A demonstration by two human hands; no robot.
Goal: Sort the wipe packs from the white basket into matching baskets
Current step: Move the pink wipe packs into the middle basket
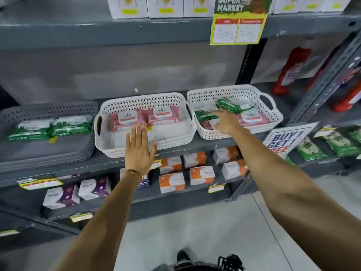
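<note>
Head view: right hand [226, 122] grips a green plastic wipe pack [231, 105] inside the right white perforated basket [273, 114]; left hand [139, 147], fingers spread flat, hovers before the middle basket [144, 145] of pink "kara" packs [146, 118].

I'm facing grey metal shelving [121, 32] with a slotted upright [247, 61]. White cartons [166, 6] line the top shelf beside a yellow supermarket price sign [238, 22]. Orange boxes [172, 181] and purple boxes [93, 187] sit lower down, pale grey floor [195, 231] below me.

Right hand [226, 122] grips green wipe pack [231, 105]; left hand [139, 148] flat, empty.
</note>
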